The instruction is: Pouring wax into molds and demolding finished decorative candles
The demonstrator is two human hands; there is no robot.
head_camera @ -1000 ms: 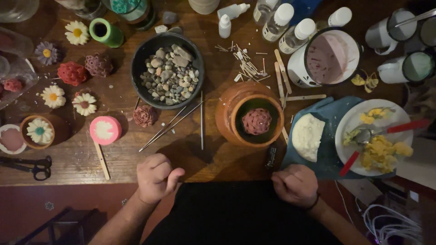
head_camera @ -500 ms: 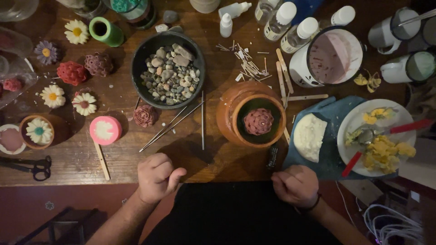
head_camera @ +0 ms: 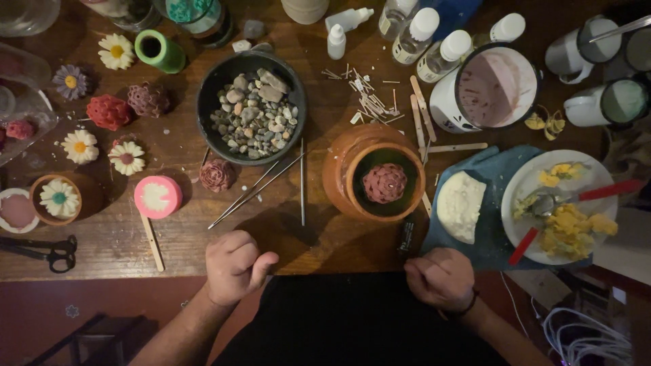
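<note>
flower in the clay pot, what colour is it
Dusty pink-red flower, inside the orange-brown clay pot; head view.

Both hands fisted at table edge, left hand point(head_camera: 234, 266), right hand point(head_camera: 439, 276), clay pot point(head_camera: 339, 176) between

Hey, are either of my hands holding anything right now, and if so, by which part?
Both the left hand and right hand rest as loose fists at the table edge; nothing shows in them.

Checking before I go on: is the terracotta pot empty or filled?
Filled: a dark pink flower sits inside the upright terracotta pot.
</note>
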